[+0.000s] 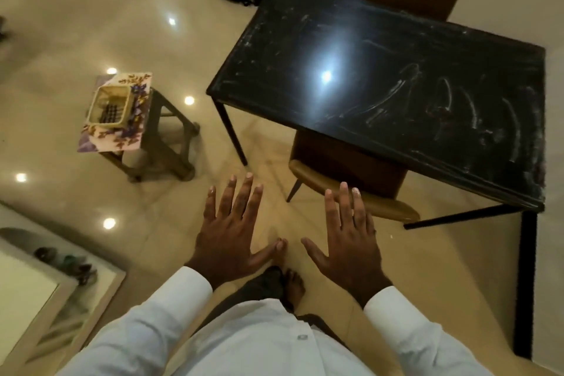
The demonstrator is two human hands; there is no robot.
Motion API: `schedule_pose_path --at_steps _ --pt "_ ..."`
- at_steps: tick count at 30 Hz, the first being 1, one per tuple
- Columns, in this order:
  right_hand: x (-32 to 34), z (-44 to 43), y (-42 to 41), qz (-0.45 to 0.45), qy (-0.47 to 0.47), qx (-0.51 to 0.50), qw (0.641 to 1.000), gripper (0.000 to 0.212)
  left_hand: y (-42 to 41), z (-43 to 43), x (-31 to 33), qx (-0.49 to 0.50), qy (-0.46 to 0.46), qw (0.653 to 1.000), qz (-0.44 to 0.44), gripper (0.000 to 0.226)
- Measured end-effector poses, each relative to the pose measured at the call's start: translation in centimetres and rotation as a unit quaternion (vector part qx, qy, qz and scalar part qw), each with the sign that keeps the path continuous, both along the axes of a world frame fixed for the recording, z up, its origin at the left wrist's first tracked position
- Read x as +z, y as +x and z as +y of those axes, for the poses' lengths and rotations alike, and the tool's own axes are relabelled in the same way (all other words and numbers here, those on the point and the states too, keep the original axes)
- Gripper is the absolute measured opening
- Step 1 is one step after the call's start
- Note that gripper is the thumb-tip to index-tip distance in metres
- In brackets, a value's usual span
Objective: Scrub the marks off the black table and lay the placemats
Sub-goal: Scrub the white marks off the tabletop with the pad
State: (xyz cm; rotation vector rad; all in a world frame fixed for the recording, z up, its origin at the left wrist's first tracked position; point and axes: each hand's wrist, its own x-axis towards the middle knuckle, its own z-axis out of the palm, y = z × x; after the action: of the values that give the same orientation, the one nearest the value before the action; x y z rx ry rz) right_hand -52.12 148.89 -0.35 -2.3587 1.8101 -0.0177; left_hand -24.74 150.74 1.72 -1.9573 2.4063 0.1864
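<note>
Head view shows both hands, left hand (230, 232) and right hand (348, 238), spread flat and empty short of the black bench (381, 76), whose chalky marks (442, 104) remain unscrubbed; next, fetch cleaning gear, perhaps from the basket (110, 105) left of it.

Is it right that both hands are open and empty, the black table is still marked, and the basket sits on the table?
Not quite. The head view shows the basket on the stool, not the table. Both hands, left and right, are open and empty.

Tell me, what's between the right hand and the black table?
A brown chair, tucked under the black table, sits just beyond the right hand in the head view.
</note>
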Motion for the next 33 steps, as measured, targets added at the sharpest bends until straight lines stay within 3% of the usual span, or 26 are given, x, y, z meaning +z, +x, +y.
schedule_pose_path --at_steps 10,19,28,33 --pt "0.2 1.8 11.7 -0.001 0.027 0.194 0.981 0.109 8.8 11.6 -0.7 0.217 0.014 0.976 -0.013 0.117" --pt "-0.1 1.2 24.6 0.007 0.036 0.366 0.93 0.11 17.5 18.7 -1.0 0.382 0.002 0.924 0.006 0.116" --pt "1.2 -1.1 40.7 0.03 0.022 0.422 0.906 0.109 30.0 20.6 -0.5 0.461 -0.016 0.886 0.041 0.116" --pt "0.9 -2.6 49.8 0.04 0.025 0.429 0.902 0.108 38.1 20.3 -0.8 0.462 0.001 0.886 0.044 0.116"
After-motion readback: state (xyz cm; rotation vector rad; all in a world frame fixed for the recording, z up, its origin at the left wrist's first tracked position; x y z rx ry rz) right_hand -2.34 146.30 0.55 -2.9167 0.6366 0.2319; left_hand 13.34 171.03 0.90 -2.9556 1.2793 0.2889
